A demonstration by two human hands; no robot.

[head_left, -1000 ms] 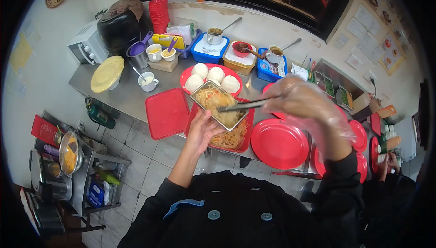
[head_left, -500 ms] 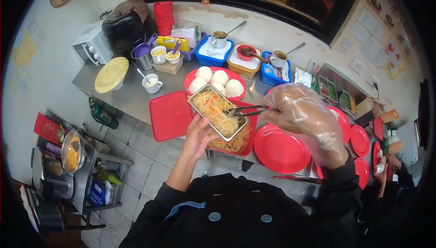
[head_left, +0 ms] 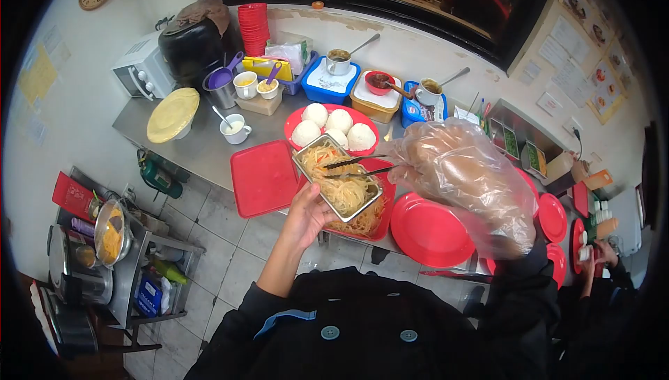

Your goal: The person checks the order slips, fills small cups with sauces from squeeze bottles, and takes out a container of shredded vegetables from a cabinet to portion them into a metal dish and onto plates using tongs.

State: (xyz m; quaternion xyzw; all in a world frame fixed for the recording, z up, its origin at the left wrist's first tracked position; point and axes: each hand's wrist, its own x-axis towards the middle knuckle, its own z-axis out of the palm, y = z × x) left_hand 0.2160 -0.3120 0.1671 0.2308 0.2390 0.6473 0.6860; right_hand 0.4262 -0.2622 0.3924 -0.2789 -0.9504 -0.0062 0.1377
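Observation:
My left hand (head_left: pixel 309 214) is closed on the lower left rim of a steel pan (head_left: pixel 302 165), which it holds tilted above the counter. Noodle-like shreds with orange strips (head_left: pixel 346 194) lie inside the pan. In a clear plastic glove, my right hand (head_left: pixel 446 171) grips a pair of dark tongs (head_left: pixel 373 170); their tips reach into the shreds, spread apart. Under the pan is a red tub (head_left: pixel 385 221) holding more of the same food. A red lid (head_left: pixel 259 179) lies left of it. Behind the pan, a red plate (head_left: pixel 292 121) bears several white rice mounds (head_left: pixel 339 120).
Red plates (head_left: pixel 431 229) lie on the right of the counter. Blue tubs (head_left: pixel 327 86) and cups line the back. A white cup with a spoon (head_left: pixel 235 129) stands left. A cart (head_left: pixel 139 268) is at lower left. Another person's hands (head_left: pixel 598 258) show at far right.
The tongs' tips have shifted left within the pan and are spread wider. My gloved right hand has turned, showing more of its back. My left hand still holds the pan in nearly the same place.

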